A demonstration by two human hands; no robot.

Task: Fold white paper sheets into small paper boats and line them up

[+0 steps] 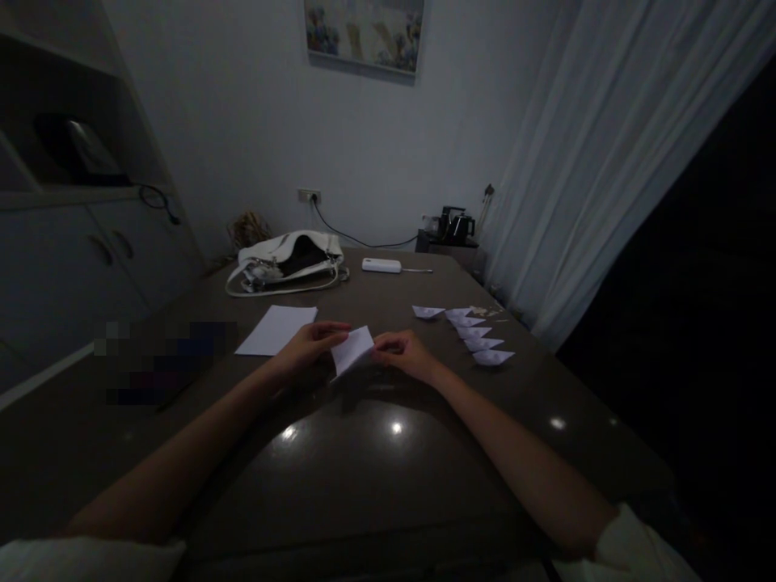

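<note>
The person's left hand (314, 343) is pinching a small folded piece of white paper (352, 351) by its left side, the thumb and fingers closing around that edge. The right hand (405, 352) is gripping the paper's right corner with its fingertips, the remaining fingers curling loosely. Between the two hands, the paper is tilting just above the dark, glossy table (376, 485), around the middle of the scene; whether its lower tip is touching the surface, one cannot tell.

To the left, just beyond the left hand, a stack of white sheets (272, 330) is lying flat. To the right of the right hand, well apart from it, small white paper boats (482, 344) are sitting in a slanting row, with some pale scraps (478, 310) lying beside their far end. Farther off, a white handbag (267, 251) is resting on the far left part of the table, and a white device (381, 265) is lying to its right, a short cable (417, 271) extending rightward. On the far wall, a picture (364, 34) is hanging, while a sheer curtain (551, 153) is draping down on the right.
</note>
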